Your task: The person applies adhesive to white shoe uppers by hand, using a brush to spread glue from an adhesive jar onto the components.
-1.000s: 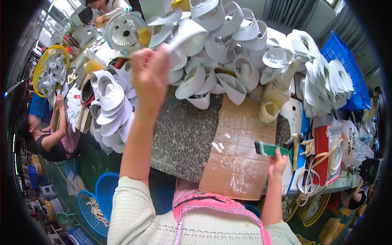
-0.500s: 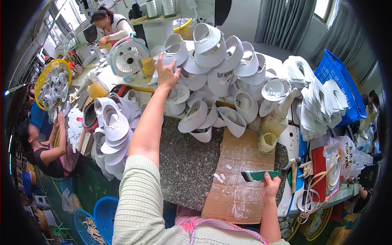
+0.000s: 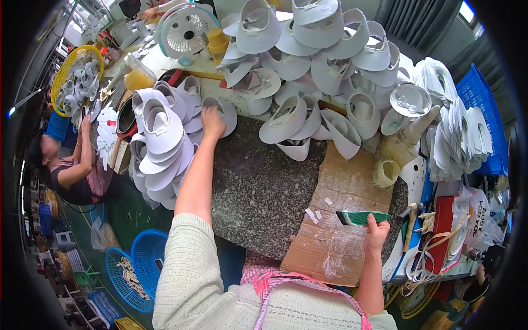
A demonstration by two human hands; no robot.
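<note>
My left hand (image 3: 213,123) has its fingers closed over the near edge of a white visor-shaped piece (image 3: 229,114), beside a leaning stack of similar white pieces (image 3: 163,124). Near the right side of the table, my right hand (image 3: 376,233) grips a flat green tool (image 3: 360,218) with a dark slanted end; its exact kind is unclear. That tool is held above a worn cardboard sheet (image 3: 313,247), where small white scraps (image 3: 313,215) lie. A large pile of white visor-shaped pieces (image 3: 316,33) rises across the far side of the table.
A small fan (image 3: 187,33) stands at the far left, near yellow cups (image 3: 217,41). To the right are a glue-crusted pot (image 3: 386,172), a dish of small bits (image 3: 410,99), stacked flat white pieces (image 3: 459,132), a hammer (image 3: 410,225) and a blue crate (image 3: 481,110). A co-worker (image 3: 71,170) works at left.
My left hand has come down from the far pile to a white piece near the left stack and closed on it. My right hand still holds the green tool. The view has shifted.
</note>
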